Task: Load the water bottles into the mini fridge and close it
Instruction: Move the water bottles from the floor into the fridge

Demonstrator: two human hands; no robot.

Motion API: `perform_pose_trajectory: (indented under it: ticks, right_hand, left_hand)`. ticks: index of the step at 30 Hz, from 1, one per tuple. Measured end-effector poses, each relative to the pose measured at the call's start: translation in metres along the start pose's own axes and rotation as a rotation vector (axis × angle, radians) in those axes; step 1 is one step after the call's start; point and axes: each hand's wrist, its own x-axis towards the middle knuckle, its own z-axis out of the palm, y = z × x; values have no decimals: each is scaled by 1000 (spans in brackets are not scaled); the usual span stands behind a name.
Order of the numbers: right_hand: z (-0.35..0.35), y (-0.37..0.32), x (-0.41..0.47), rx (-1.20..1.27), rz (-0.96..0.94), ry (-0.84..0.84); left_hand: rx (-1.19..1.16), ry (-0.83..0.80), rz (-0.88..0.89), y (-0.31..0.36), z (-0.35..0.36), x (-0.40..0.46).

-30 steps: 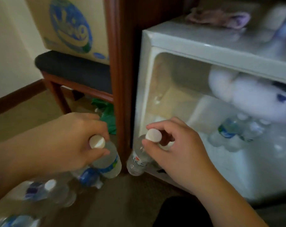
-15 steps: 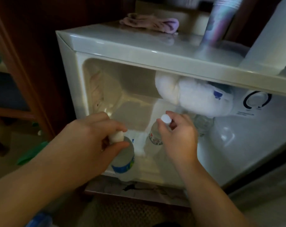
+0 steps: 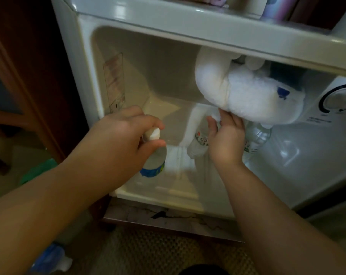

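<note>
Head cam: mid-load, both hands were inside the open mini fridge (image 3: 85, 56). Left hand (image 3: 116, 143) gripped the blue-label bottle (image 3: 154, 161) by its cap over the fridge floor; right hand (image 3: 225, 141) held the red-label bottle (image 3: 200, 143) at the neck, under a white plush toy (image 3: 247, 96). Next, prob.: stand both beside the stored bottle (image 3: 257, 135), let go w/o tipping.

Dim, soft, wide-angle bowed edges, glare on fridge top (image 3: 168, 14)

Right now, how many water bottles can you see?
4: one in the left hand, one held by the right hand, one behind it under the plush toy, one on the floor. Others may be hidden.
</note>
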Motion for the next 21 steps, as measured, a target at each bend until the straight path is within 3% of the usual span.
perform_pose_trajectory:
  ticks: [4,15,21]
  right_hand:
    - [8,-1,3,11,-21,6]
    - [39,2,-43,359,403,-102]
    - [63,16,-63,265,555,-205]
  left_hand:
    - [-11,-6,-19,1,7,0]
    - [-26,27,-3,5,12,10]
    - [-9,75,-6,9,15,13]
